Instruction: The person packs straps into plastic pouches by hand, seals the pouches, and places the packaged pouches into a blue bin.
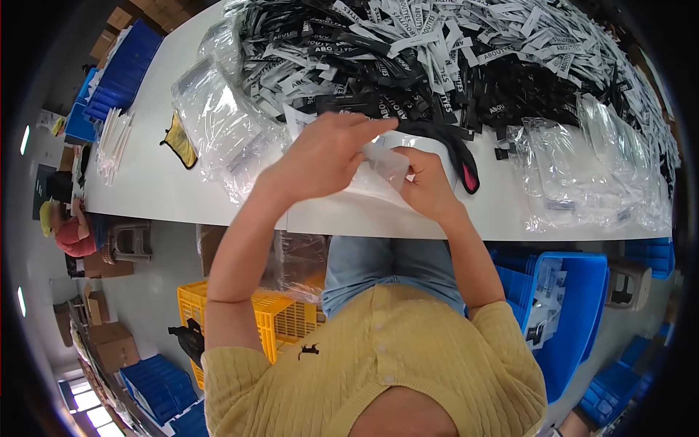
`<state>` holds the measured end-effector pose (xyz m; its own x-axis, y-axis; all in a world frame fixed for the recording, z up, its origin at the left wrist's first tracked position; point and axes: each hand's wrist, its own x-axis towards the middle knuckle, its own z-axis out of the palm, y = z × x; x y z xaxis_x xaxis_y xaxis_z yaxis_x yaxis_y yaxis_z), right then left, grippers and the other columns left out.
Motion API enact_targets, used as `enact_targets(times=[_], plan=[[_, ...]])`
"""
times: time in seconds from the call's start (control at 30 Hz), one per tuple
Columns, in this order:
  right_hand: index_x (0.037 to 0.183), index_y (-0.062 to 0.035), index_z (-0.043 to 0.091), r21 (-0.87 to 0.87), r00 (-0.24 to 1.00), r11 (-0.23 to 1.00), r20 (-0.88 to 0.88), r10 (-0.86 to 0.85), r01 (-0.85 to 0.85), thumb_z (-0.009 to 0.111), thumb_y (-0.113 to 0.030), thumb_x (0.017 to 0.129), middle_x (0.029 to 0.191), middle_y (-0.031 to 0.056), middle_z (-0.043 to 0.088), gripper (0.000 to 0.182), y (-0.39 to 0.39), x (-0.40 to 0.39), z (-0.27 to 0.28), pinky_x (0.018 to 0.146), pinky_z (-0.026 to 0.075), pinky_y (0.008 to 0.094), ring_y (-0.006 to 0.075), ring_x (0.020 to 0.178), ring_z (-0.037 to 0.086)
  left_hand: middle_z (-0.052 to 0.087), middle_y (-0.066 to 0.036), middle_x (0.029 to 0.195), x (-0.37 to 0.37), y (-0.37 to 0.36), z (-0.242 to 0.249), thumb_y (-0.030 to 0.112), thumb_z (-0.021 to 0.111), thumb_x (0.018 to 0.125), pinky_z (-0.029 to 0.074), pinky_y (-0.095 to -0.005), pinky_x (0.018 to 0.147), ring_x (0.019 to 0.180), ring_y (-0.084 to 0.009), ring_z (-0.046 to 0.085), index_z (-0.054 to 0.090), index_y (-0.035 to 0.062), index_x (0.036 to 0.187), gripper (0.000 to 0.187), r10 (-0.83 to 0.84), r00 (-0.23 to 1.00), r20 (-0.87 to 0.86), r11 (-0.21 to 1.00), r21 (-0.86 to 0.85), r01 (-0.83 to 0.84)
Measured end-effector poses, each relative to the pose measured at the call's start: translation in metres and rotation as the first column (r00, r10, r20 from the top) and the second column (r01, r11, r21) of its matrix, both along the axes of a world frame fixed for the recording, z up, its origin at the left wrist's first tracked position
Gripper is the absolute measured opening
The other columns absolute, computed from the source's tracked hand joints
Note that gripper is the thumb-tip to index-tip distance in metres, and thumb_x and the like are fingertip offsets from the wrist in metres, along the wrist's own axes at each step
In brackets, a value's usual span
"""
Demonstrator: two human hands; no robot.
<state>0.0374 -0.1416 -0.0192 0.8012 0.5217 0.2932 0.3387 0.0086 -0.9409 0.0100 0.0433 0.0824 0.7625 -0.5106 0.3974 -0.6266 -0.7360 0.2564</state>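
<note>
Both hands are at a translucent plastic bag (388, 164) just above the table's front edge. My left hand (324, 156) is closed at the bag's left end, thumb against the plastic and index finger pointing right. My right hand (429, 183) pinches the bag's right side. White sheet-like material (364, 186) lies under the hands, partly covered by them. A black fabric strip with a pink end (464, 164) curves on the table beyond my right hand. What is inside the bag, if anything, is hard to make out.
A large heap of black and white printed labels (429, 51) covers the far table. Clear plastic packs lie left (218, 109) and right (582, 167). A yellow-and-black piece (179, 142) lies left. Blue bin (582, 320) and yellow crate (280, 320) stand below. Another person (73, 229) is far left.
</note>
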Motion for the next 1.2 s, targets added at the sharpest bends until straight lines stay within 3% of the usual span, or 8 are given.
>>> enact_targets(times=[0.23,0.43,0.57,0.63,0.8,1.0,1.13,1.2], plan=[[0.097,0.0007,0.064,-0.101,0.995,0.990,-0.022,0.095,-0.097,0.060,0.002,0.073,0.081,0.0081,0.065,0.025,-0.001,0.006,0.023,0.062,0.046,0.0245,0.0112,0.069,0.058,0.064,-0.019,0.086,0.005,0.001,0.016,0.002,0.059,0.066,0.049,-0.0404,0.072,0.078,-0.0362,0.061,0.064,0.0029,0.104,0.039,-0.007,0.904,-0.427,0.999,-0.032,-0.008],[0.094,0.0017,0.065,0.325,0.852,0.937,-0.448,0.271,-0.127,0.061,-0.012,0.085,0.082,0.0017,0.063,0.017,-0.009,0.017,0.018,0.063,0.045,0.0227,0.0051,0.072,0.054,0.063,-0.016,0.069,0.007,0.009,0.021,0.007,0.061,0.070,0.047,-0.0339,0.059,0.061,-0.0248,0.060,0.066,0.0003,0.088,0.020,0.089,0.843,-0.530,0.974,-0.129,-0.185],[0.091,0.0023,0.066,0.186,0.913,0.960,-0.316,0.259,-0.208,0.063,-0.018,0.086,0.079,0.0002,0.062,0.021,-0.010,0.009,0.037,0.059,0.043,0.0226,0.0041,0.069,0.052,0.056,-0.006,0.058,0.009,0.014,0.006,0.011,0.062,0.078,0.041,-0.0262,0.050,0.055,-0.0072,0.050,0.064,-0.0030,0.076,0.014,0.005,0.736,-0.677,0.906,-0.308,-0.290],[0.089,0.0023,0.066,-0.047,0.954,0.980,-0.240,0.178,-0.195,0.064,-0.019,0.085,0.075,-0.0005,0.062,0.021,-0.009,0.010,0.038,0.057,0.043,0.0230,0.0044,0.066,0.052,0.051,-0.003,0.055,0.009,0.013,-0.001,0.012,0.062,0.080,0.038,-0.0253,0.048,0.054,-0.0048,0.045,0.062,-0.0037,0.072,0.017,-0.028,0.713,-0.701,0.911,-0.312,-0.271],[0.085,0.0035,0.065,-0.081,0.991,0.989,-0.053,0.120,-0.124,0.066,-0.018,0.082,0.065,0.0044,0.060,0.022,-0.004,0.004,0.031,0.052,0.041,0.0251,0.0053,0.060,0.049,0.045,0.000,0.051,-0.006,0.002,-0.017,0.012,0.063,0.081,0.033,-0.0256,0.044,0.051,-0.0040,0.039,0.059,-0.0043,0.068,0.021,-0.090,0.697,-0.711,0.811,-0.459,-0.363],[0.079,0.0014,0.062,-0.143,0.994,0.986,-0.075,0.078,-0.088,0.065,-0.015,0.080,0.062,0.0087,0.057,0.017,-0.016,-0.004,0.026,0.051,0.041,0.0286,0.0104,0.056,0.050,0.052,0.002,0.059,-0.016,0.013,-0.022,0.009,0.064,0.082,0.032,-0.0219,0.047,0.055,-0.0018,0.042,0.063,-0.0018,0.068,0.018,0.101,0.784,-0.612,0.788,-0.433,-0.439],[0.077,-0.0006,0.060,-0.212,0.936,0.976,0.352,0.026,0.053,0.063,-0.010,0.078,0.066,0.0117,0.057,0.010,-0.010,-0.012,0.030,0.052,0.043,0.0334,0.0250,0.056,0.055,0.061,-0.006,0.068,-0.018,-0.005,-0.019,0.006,0.067,0.069,0.044,-0.0313,0.053,0.060,-0.0196,0.057,0.064,0.0051,0.068,0.003,-0.014,0.998,0.066,0.998,0.063,0.009],[0.077,-0.0018,0.060,-0.215,0.928,0.975,0.371,0.026,0.059,0.062,-0.007,0.077,0.069,0.0130,0.057,0.006,-0.010,-0.017,0.035,0.054,0.044,0.0367,0.0313,0.061,0.055,0.059,-0.006,0.065,-0.020,-0.014,-0.019,0.008,0.069,0.064,0.045,-0.0351,0.056,0.063,-0.0258,0.057,0.062,0.0079,0.066,0.006,0.004,0.999,0.037,0.989,0.150,-0.010]])
